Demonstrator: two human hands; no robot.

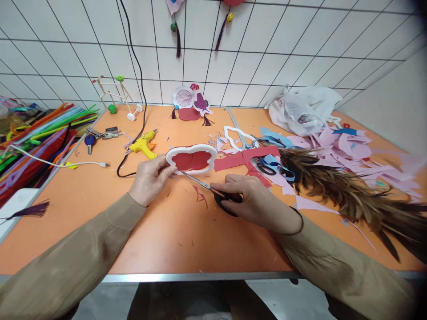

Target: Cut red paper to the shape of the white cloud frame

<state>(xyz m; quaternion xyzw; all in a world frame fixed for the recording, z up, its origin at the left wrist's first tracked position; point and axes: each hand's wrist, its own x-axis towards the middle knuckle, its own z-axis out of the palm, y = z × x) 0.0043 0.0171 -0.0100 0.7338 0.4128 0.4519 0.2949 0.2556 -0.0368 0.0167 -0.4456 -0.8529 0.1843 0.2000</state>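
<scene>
My left hand (151, 178) pinches the left end of a red paper cutout (191, 161) with a thick white wavy rim, held up off the table. In my right hand (248, 198) is a pair of scissors (203, 183) with black handles, my fingers wrapped round the grips. Its blades reach left to the lower edge of the cutout, near my left fingertips. Whether the blade tips touch the paper I cannot tell. Thin red paper trimmings (200, 196) lie on the table just below the blades.
A yellow glue gun (143, 144) with a black cord lies left of the cutout. Colourful pipe cleaners (40, 142) and keys (96, 137) are farther left. Red paper scraps (235, 161), brown feathers (333, 178), pink scraps (347, 146) and a white plastic bag (300, 109) crowd the right.
</scene>
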